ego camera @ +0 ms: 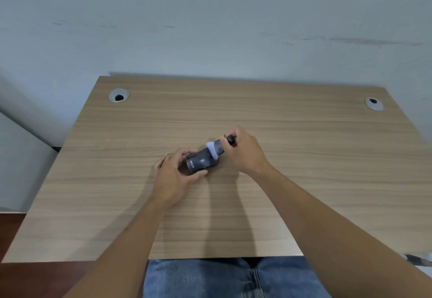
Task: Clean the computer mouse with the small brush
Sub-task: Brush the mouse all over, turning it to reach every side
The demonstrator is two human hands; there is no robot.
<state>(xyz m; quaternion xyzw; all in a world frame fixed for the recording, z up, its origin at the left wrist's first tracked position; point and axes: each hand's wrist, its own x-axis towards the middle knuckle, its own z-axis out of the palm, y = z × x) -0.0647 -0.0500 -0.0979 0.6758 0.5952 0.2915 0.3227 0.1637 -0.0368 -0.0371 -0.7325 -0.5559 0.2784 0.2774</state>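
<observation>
A dark grey computer mouse (201,161) with white lettering lies near the middle of the wooden desk (304,157). My left hand (174,172) grips its near left end, thumb and fingers around its sides. My right hand (245,150) is closed on the black handle of a small brush (230,139). The brush's pale lilac bristles (213,149) press on the far end of the mouse.
Two round grey cable grommets sit at the desk's back corners, one on the left (118,95) and one on the right (373,103). A pale wall rises behind the desk. My lap in blue jeans (210,279) is at the near edge.
</observation>
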